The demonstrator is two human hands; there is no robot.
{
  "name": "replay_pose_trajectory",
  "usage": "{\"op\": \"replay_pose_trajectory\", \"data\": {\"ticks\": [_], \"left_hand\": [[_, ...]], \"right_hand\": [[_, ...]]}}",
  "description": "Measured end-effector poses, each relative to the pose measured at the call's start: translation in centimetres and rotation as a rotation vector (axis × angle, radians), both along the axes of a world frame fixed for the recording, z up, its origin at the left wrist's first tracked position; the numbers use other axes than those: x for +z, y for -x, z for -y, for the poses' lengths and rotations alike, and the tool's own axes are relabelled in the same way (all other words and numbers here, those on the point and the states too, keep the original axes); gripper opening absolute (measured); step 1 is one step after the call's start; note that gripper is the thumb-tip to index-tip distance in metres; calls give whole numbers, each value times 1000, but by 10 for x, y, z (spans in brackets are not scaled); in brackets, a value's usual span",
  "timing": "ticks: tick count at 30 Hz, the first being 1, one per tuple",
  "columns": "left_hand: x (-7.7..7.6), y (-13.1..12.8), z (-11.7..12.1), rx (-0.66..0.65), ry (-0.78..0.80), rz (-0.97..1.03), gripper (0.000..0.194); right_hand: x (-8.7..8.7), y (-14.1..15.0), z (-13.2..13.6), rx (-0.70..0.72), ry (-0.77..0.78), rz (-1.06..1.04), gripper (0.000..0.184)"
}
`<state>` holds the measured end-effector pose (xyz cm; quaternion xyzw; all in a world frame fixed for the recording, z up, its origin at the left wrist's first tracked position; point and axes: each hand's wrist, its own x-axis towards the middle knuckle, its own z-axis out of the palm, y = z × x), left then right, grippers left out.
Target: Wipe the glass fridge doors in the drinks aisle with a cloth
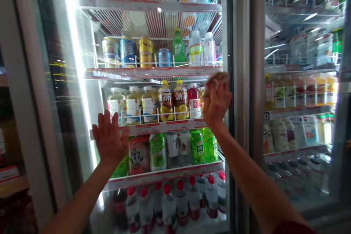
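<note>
Before me is the glass door [142, 82] of a drinks fridge. My left hand [109, 137] is raised at the left part of the glass, palm toward it, with its fingers stretched out and nothing in it. Near the door's right edge, my right hand [218, 102] holds a crumpled, pale brownish cloth [219, 76] flat toward the glass. Part of the cloth is hidden behind the fingers, and this hand is slightly blurred. Behind the glass near it stands a bottle of red drink [194, 100].
Metal door frames [242, 117] run upright to the right of my right hand. Shelves inside hold brown tea bottles [180, 100], cans [146, 52], green bottles [197, 147] and red-capped bottles [168, 204]. A second fridge door [298, 117] stands on the right.
</note>
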<state>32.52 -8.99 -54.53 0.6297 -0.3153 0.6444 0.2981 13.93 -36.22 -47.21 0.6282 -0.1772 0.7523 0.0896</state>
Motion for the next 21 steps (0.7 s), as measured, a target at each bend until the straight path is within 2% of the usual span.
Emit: {"op": "replay_pose_trajectory", "data": {"ticks": [3, 5, 6, 8, 10, 12, 14, 17, 19, 21], "left_hand": [[0, 0, 1, -22, 14, -4, 64], [1, 0, 2, -36, 16, -16, 65], [1, 1, 2, -40, 15, -24, 66], [1, 1, 1, -51, 21, -18, 67], [1, 0, -1, -59, 21, -13, 67], [1, 0, -2, -60, 0, -32, 68], [1, 3, -1, -51, -18, -60, 67], [8, 24, 11, -97, -4, -19, 66], [19, 49, 30, -227, -2, 74, 62], [35, 75, 57, -420, -58, 128, 56]], "right_hand": [[-17, -17, -39, 44, 254, -302, 44], [-26, -16, -45, 54, 373, -428, 43], [-26, -12, -40, 48, 382, -433, 42], [-19, 0, -19, 20, 284, -320, 42], [-4, 11, 5, -1, 96, -113, 44], [10, 12, 15, -6, -44, 38, 47], [15, 3, 5, 4, -48, 33, 50], [10, -20, -33, 33, 88, -141, 54], [6, -32, -58, 71, 132, -216, 58], [5, -36, -73, 150, 118, -216, 60]]}}
